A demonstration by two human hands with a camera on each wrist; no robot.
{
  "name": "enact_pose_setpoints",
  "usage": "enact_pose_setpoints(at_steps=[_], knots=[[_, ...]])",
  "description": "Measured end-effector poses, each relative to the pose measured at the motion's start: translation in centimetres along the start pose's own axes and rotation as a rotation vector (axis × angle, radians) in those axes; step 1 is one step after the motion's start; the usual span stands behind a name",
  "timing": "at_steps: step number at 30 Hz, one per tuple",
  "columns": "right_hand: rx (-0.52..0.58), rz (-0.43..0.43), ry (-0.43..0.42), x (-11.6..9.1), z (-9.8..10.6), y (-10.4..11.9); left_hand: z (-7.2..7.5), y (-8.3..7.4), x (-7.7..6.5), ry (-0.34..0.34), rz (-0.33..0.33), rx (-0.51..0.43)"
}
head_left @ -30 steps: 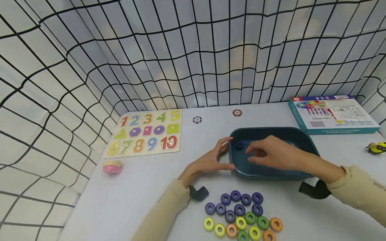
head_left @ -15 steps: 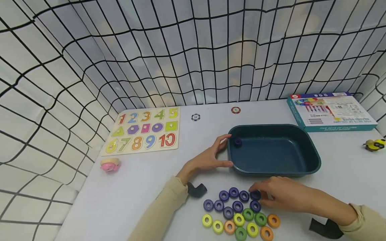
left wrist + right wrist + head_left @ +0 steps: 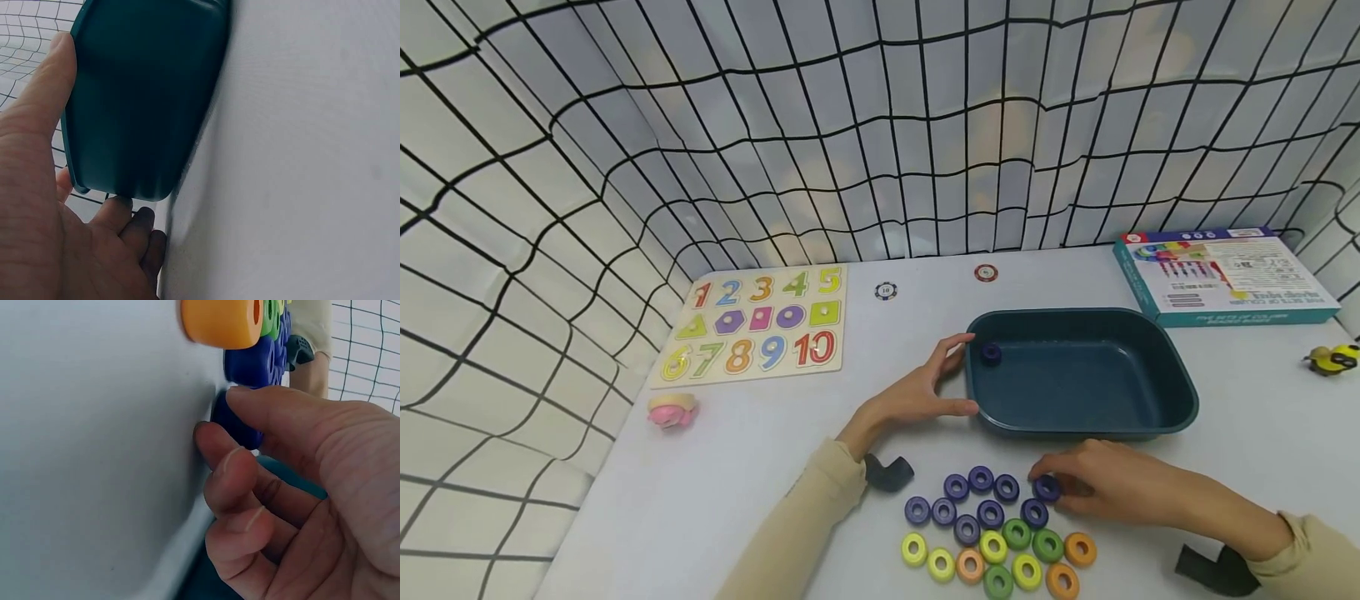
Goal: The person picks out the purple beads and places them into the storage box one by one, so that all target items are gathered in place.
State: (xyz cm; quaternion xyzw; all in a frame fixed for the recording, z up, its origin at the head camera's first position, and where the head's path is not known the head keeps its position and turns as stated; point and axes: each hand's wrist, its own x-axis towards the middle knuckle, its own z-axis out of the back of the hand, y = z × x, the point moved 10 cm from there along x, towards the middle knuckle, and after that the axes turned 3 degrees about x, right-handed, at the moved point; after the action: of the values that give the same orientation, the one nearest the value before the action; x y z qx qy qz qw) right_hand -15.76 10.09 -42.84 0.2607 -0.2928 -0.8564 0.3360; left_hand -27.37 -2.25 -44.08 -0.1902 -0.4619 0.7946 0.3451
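Note:
A dark teal plastic basin stands on the white table with one purple ring inside its far left corner. My left hand rests against the basin's left end, thumb extended to the near corner and fingertips at the far one. Between the thumb and fingers of my right hand is a purple ring, pinched low over the table at the right end of the purple group. In the right wrist view this ring shows partly behind the thumb. Several other purple rings lie just left.
Yellow, green and orange rings lie along the front. A number puzzle board and pink toy sit left. Two chips lie behind; a game box and yellow toy are at right. Black netting surrounds the table.
My right hand has left the basin and come down to the purple rings. It now pinches one and has drawn it slightly right. The left hand stays at the basin.

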Motion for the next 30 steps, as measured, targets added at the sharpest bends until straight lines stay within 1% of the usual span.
enact_pose_setpoints(at_steps=[5,12,17,21,24,27,30], knots=[[0.009,-0.001,-0.012,-0.8,0.2,-0.6,0.0,0.1,0.0,0.000,0.002,0.006],[-0.006,-0.045,-0.011,-2.1,0.5,-1.5,-0.1,0.1,0.1,0.002,0.009,-0.007],[0.010,-0.051,0.005,-3.1,1.4,-1.0,-0.1,0.1,0.1,0.005,0.009,-0.002],[0.034,-0.058,0.013,-3.6,2.8,-0.1,-0.1,0.0,0.1,0.005,-0.003,0.007],[0.025,-0.032,0.001,-3.7,4.2,0.8,-0.1,0.1,0.1,0.005,-0.001,0.008],[0.013,0.017,-0.025,-3.4,5.8,1.5,-0.1,0.2,0.1,0.001,0.007,0.011],[-0.007,0.039,-0.051,-2.9,7.4,1.7,-0.1,0.1,0.1,0.000,0.008,0.008]])
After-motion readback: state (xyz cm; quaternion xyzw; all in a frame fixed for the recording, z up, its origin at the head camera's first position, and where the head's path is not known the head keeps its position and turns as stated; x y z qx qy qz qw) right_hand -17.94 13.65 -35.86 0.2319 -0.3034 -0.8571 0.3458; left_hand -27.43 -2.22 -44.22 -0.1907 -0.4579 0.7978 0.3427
